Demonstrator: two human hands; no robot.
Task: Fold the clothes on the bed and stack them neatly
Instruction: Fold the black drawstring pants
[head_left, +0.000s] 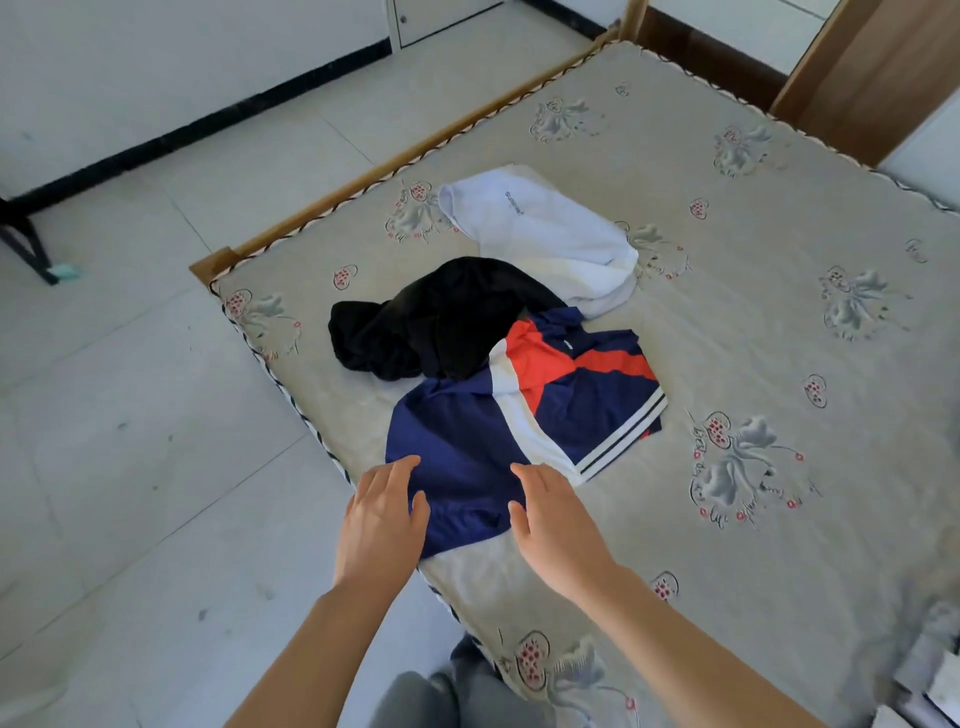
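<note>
Head view: flat hands (467, 519), crumpled jacket (524, 405)

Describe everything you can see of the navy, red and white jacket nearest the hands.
The navy, red and white jacket looks like thin, smooth sportswear with a white diagonal band, red panels and a striped hem. It lies crumpled and unfolded on the beige floral mattress, near its front edge. The crumpled black garment overlaps its far side. The left hand and right hand, fingers straight, are at its near navy edge.

Text: one small print only
White garment (540, 234) has dark lettering, too blurry to read, poss. "Summer".
</note>
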